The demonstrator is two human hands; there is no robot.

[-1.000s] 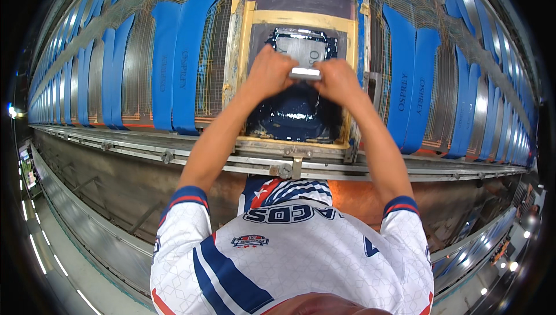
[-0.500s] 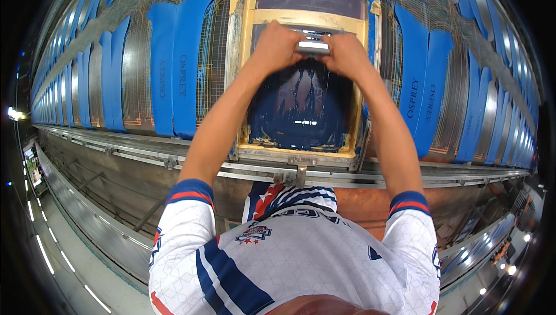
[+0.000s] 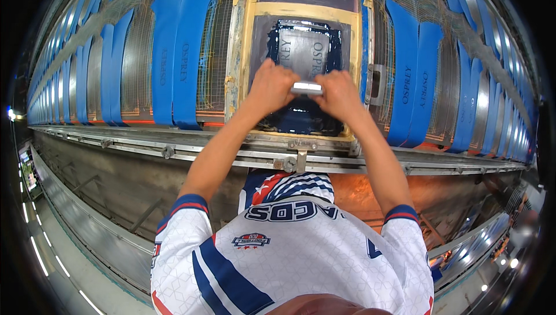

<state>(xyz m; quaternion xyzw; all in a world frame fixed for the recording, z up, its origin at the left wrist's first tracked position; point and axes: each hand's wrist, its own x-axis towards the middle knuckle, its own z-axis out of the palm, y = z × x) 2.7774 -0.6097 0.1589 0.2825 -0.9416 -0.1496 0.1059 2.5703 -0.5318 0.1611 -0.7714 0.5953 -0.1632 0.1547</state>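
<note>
Both my left hand (image 3: 273,88) and my right hand (image 3: 337,93) grip a short squeegee with a pale metal holder (image 3: 307,88), one at each end. It crosses the middle of a printing screen in a metal frame (image 3: 240,37) edged inside with tan tape (image 3: 304,9). Dark navy ink (image 3: 301,124) lies glossy on the mesh on my side of the squeegee and rims a rectangle beyond it, where a grey stencil area with lettering (image 3: 302,48) shows through. My fingertips are partly hidden around the holder.
Rows of blue cut pieces with dark print (image 3: 408,83) lie on the long bench either side of the frame. A metal handle (image 3: 377,83) sits at the frame's right. A metal rail (image 3: 231,155) runs along the bench's front edge, just before my body.
Half a second ago my hands and squeegee were at the screen's far end, with ink covering the middle. They have come toward me, leaving the grey lettered area exposed behind the squeegee.
</note>
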